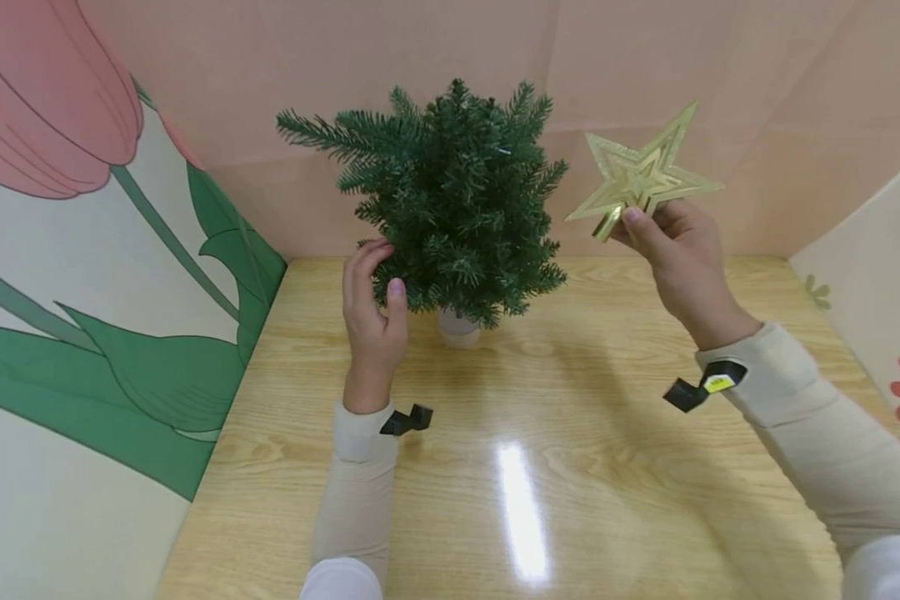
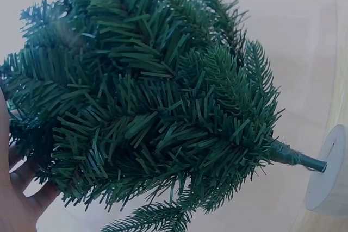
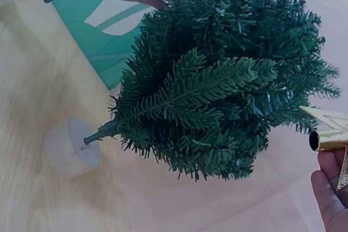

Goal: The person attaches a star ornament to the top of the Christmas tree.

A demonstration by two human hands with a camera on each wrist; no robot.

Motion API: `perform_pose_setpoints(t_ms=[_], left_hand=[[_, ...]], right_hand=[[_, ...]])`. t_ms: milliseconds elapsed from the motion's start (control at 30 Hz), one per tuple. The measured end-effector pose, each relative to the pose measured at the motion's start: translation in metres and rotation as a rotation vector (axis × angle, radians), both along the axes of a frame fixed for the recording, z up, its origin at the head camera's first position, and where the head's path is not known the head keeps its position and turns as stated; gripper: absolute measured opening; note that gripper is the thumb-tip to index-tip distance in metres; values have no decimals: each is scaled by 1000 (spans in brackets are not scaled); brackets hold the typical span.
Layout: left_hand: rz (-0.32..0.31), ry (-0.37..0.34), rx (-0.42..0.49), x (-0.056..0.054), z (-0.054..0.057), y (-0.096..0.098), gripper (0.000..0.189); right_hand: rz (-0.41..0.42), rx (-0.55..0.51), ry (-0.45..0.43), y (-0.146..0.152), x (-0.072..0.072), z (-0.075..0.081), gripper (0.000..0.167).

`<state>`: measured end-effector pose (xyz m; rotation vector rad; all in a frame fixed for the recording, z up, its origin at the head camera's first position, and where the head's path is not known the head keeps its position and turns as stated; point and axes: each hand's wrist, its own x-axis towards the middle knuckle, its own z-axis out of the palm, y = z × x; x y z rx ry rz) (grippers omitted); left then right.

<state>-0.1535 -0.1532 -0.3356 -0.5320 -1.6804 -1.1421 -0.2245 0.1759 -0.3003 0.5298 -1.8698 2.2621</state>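
A small artificial Christmas tree (image 1: 465, 192) with dense green needles stands upright on a round white base (image 3: 68, 148). My left hand (image 1: 373, 312) rests against its left side, fingers lightly bent among the branches and thumb in front; foliage hides part of the fingers in the right wrist view. To the right of the tree, my right hand (image 1: 690, 258) holds up a gold star tree topper (image 1: 645, 177), pinching it low by its tube between thumb and fingers. The tube's open end (image 3: 315, 140) faces the tree. The star is apart from the branches in the head view.
A light wood-grain table (image 1: 570, 400) carries the tree near its back edge. Behind it hangs a pink backdrop (image 1: 330, 58), with a tulip-printed panel (image 1: 157, 333) at the left and a flower-printed panel (image 1: 870, 275) at the right.
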Motion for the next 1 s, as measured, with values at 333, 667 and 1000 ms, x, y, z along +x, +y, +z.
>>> perform_pose_setpoints(t_ms=[333,667,1000], left_hand=[[-2,20,-8,-8,-10,-4,47],[6,24,-18,-24,-30,-13,46],[-1,9,-22,-23,-30,-12,41]], right_hand=[[1,35,46,-3,-3,12,28],[14,39,60,-5,-2,18,28],[6,5,65,-5,-3,22,29]])
